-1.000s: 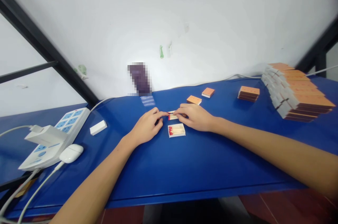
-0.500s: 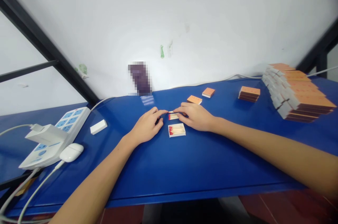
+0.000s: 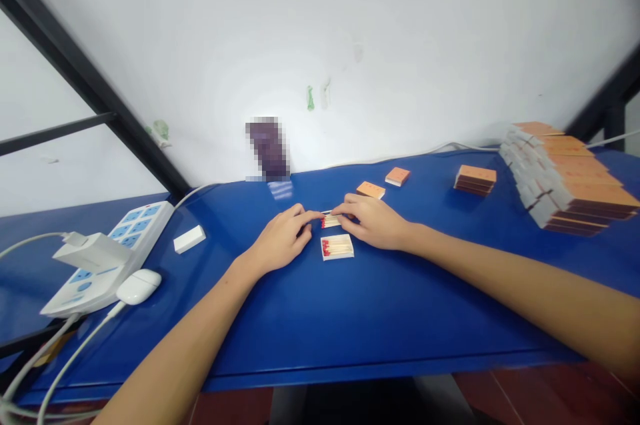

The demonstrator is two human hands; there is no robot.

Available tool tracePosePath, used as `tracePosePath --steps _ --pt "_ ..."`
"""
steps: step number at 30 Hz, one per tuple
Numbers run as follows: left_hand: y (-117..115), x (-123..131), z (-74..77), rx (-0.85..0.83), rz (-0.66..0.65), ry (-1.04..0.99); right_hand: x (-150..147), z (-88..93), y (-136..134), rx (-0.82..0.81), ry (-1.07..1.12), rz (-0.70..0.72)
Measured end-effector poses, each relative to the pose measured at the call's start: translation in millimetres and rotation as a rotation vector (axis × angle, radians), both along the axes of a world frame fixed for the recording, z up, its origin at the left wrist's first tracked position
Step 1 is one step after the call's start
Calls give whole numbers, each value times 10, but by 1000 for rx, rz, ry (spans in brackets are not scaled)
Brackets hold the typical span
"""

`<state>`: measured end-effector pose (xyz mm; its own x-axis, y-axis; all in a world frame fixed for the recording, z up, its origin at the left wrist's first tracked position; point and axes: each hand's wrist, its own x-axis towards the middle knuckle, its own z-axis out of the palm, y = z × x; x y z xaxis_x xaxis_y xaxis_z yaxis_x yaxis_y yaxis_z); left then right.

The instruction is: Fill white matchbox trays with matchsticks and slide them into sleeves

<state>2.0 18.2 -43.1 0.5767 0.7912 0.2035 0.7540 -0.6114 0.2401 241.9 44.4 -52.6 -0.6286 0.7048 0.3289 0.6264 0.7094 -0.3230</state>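
Between my hands lies a small white matchbox tray [image 3: 326, 212] with red-headed matches [image 3: 330, 221] in it, partly covered by my fingers. My left hand [image 3: 286, 235] reaches in from the left, its index finger stretched out to the match heads and its thumb apart from it. My right hand [image 3: 371, 221] is at the right ends of the matches, index finger and thumb closed over them. Just nearer to me is a second open tray of matches [image 3: 338, 247], which neither hand touches. An orange matchbox [image 3: 371, 190] lies behind my right hand.
Another orange matchbox [image 3: 397, 177] and a short stack of matchboxes [image 3: 475, 180] stand further right, beside a large matchbox pile [image 3: 575, 178]. At left are a power strip [image 3: 125, 231], a white earbud case [image 3: 139, 287] and a small white block [image 3: 189, 239]. The wall [image 3: 400, 45] bounds the blue table [image 3: 370, 325].
My left index finger has moved slightly right over the match heads. The far tray's white rim shows more plainly where a red match head showed before. The view has shifted slightly.
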Motion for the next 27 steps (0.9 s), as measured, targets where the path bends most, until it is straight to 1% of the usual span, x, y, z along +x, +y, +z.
tracePosePath --steps 2,5,9,15,17,21,27 --pt "-5 6 4 -1 3 -10 -1 4 -3 13 6 -10" --pt "-11 14 7 -1 28 -15 -6 12 -13 25 3 -74" --pt "-17 18 18 -8 34 -1 -19 24 -27 14 1 -158" --pt "-17 19 28 -13 45 19 -31 40 -26 -20 -4 -225" --pt "-16 16 27 -14 40 26 -29 40 -24 -19 -9 -223" --pt "-15 11 24 -18 36 36 -25 29 -23 7 -9 -171" --pt "-17 8 7 -3 52 4 -30 25 -32 17 -1 -176"
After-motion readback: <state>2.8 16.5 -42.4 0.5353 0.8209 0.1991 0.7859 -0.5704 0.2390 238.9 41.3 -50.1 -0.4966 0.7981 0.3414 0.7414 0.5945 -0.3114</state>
